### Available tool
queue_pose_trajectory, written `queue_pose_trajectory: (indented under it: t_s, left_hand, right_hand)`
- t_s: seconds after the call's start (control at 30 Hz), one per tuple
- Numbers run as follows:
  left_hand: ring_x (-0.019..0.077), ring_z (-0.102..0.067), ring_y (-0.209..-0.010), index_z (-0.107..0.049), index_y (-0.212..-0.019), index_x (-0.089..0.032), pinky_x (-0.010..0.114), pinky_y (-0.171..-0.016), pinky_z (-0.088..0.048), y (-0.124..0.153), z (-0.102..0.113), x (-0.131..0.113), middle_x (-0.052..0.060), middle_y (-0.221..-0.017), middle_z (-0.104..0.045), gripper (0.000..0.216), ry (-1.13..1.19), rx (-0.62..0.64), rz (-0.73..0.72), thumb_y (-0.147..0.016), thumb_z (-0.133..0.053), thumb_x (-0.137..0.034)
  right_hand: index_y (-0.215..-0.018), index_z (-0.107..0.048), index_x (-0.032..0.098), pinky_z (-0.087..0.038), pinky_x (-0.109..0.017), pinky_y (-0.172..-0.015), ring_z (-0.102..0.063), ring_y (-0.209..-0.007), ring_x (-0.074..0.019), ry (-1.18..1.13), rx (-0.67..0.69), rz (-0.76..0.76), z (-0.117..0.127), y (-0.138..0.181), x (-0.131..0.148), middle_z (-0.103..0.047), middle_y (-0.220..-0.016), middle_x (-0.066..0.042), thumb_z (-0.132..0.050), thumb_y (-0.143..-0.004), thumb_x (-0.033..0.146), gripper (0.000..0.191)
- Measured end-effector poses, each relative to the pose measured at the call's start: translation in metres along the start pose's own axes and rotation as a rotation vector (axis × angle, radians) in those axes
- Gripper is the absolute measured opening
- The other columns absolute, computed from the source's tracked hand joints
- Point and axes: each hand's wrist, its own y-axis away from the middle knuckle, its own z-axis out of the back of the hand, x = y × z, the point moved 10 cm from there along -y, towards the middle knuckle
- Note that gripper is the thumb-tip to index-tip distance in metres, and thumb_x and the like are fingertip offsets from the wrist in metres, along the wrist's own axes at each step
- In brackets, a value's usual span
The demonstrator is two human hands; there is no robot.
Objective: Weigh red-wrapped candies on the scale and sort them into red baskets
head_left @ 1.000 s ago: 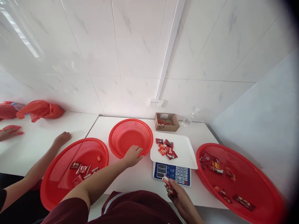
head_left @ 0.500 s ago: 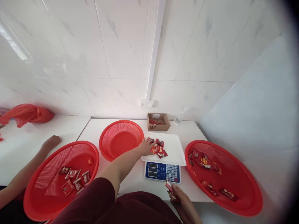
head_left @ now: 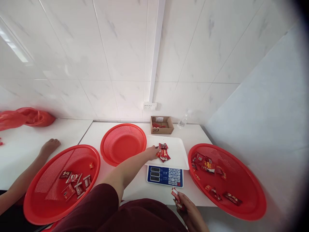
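Head view: right hand, front-right of the scale, was closed on small wrapped packets, count unclear. Left hand was over the scale's white tray, fingertips at the tray packets; couldn't tell whether it gripped any. Handling looked partway, my read: some packets in hand, a few loose on the scale's tray not yet picked up. Those looked glossy, mostly red with pale print, seemingly sealed. Further out, right basket beside the scale and left basket well left of it held more; cardboard box stood behind it.
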Motion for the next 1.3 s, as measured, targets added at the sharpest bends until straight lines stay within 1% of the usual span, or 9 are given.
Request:
queue_pose_trajectory:
  t_s: [0.2, 0.33, 0.57, 0.67, 0.77, 0.9, 0.97, 1.17, 1.3]
  left_hand:
    - [0.0189, -0.057, -0.094, -0.059, -0.106, -0.017, 0.034, -0.082, -0.046, 0.017, 0.02, -0.004, 0.007, -0.109, -0.057, 0.03, -0.057, -0.157, 0.038, -0.081, -0.059, -0.034]
    - [0.0204, -0.055, -0.092, -0.059, -0.104, -0.02, 0.031, -0.081, -0.041, 0.041, 0.053, 0.002, 0.007, -0.103, -0.056, 0.032, -0.088, -0.302, 0.07, -0.075, -0.063, -0.033]
    - [0.0209, -0.055, -0.089, -0.029, -0.135, -0.024, 0.031, -0.074, -0.042, 0.112, 0.115, 0.048, 0.008, -0.102, -0.057, 0.061, 0.044, -0.519, 0.256, -0.082, -0.052, -0.042]
    - [0.019, -0.054, -0.087, -0.025, -0.136, -0.025, 0.031, -0.075, -0.043, 0.133, 0.094, 0.063, 0.006, -0.099, -0.056, 0.065, 0.396, -0.434, 0.354, -0.082, -0.05, -0.049]
    - [0.0185, -0.057, -0.079, -0.046, -0.119, -0.02, 0.035, -0.073, -0.047, 0.148, 0.043, 0.058, 0.007, -0.093, -0.058, 0.055, 0.625, -0.249, 0.391, -0.081, -0.042, -0.06]
    - [0.0193, -0.06, -0.072, -0.057, -0.095, -0.017, 0.048, -0.077, -0.046, 0.167, -0.052, 0.034, 0.006, -0.081, -0.061, 0.064, 1.137, 0.287, 0.454, -0.074, -0.038, -0.074]
    - [0.0172, -0.059, -0.069, -0.059, -0.09, -0.015, 0.047, -0.082, -0.045, 0.176, -0.071, 0.023, 0.004, -0.076, -0.061, 0.064, 1.381, 0.451, 0.459, -0.072, -0.041, -0.074]
    - [0.0135, -0.062, -0.068, -0.061, -0.098, -0.014, 0.027, -0.066, -0.048, 0.18, -0.034, 0.038, 0.006, -0.085, -0.066, 0.048, 1.617, 0.307, 0.373, -0.081, -0.049, -0.058]
    - [0.0119, -0.064, -0.066, -0.058, -0.106, -0.021, 0.021, -0.056, -0.045, 0.187, -0.008, 0.055, 0.003, -0.091, -0.066, 0.033, 1.716, 0.177, 0.316, -0.084, -0.053, -0.046]
  right_hand:
    - [-0.076, -0.067, 0.023, -0.041, -0.019, -0.053, -0.052, -0.06, -0.01, 0.003, -0.035, -0.012, 0.003, 0.003, -0.002, -0.065, -0.07, 0.003, -0.08, -0.054, 0.043, 0.032]
    - [-0.077, -0.067, 0.023, -0.041, -0.019, -0.055, -0.052, -0.059, -0.0091, -0.002, 0.023, -0.019, -0.004, -0.003, -0.007, -0.064, -0.07, 0.003, -0.079, -0.056, 0.042, 0.031]
    - [-0.078, -0.068, 0.023, -0.042, -0.021, -0.053, -0.054, -0.064, -0.0117, 0.09, 0.036, -0.003, -0.028, -0.015, -0.01, -0.065, -0.074, 0.001, -0.079, -0.052, 0.048, 0.038]
    - [-0.076, -0.067, 0.022, -0.044, -0.023, -0.059, -0.056, -0.068, -0.0129, 0.208, 0.11, 0.046, -0.058, -0.015, 0.001, -0.066, -0.077, 0.0, -0.077, -0.053, 0.05, 0.038]
    - [-0.08, -0.066, 0.021, -0.045, -0.026, -0.062, -0.057, -0.068, -0.0151, 0.421, 0.239, 0.147, -0.102, -0.014, 0.016, -0.066, -0.076, -0.002, -0.069, -0.062, 0.054, 0.038]
    - [-0.084, -0.067, 0.02, -0.047, -0.032, -0.072, -0.06, -0.078, -0.0204, 0.797, 0.434, 0.368, -0.172, -0.001, 0.027, -0.067, -0.085, -0.005, -0.062, -0.07, 0.048, 0.031]
    - [-0.082, -0.068, 0.022, -0.046, -0.035, -0.078, -0.06, -0.081, -0.0215, 0.955, 0.492, 0.494, -0.2, 0.01, 0.03, -0.067, -0.087, -0.005, -0.061, -0.07, 0.04, 0.022]
    - [-0.1, -0.068, 0.028, -0.04, -0.04, -0.095, -0.056, -0.101, -0.0253, 1.02, 0.539, 0.76, -0.232, 0.015, 0.051, -0.066, -0.106, -0.006, -0.061, -0.072, 0.036, 0.03]
    - [-0.109, -0.063, 0.022, -0.028, -0.044, -0.106, -0.045, -0.119, -0.0272, 1.138, 0.256, 0.979, -0.208, -0.035, 0.098, -0.057, -0.122, -0.011, -0.056, -0.076, 0.041, 0.039]
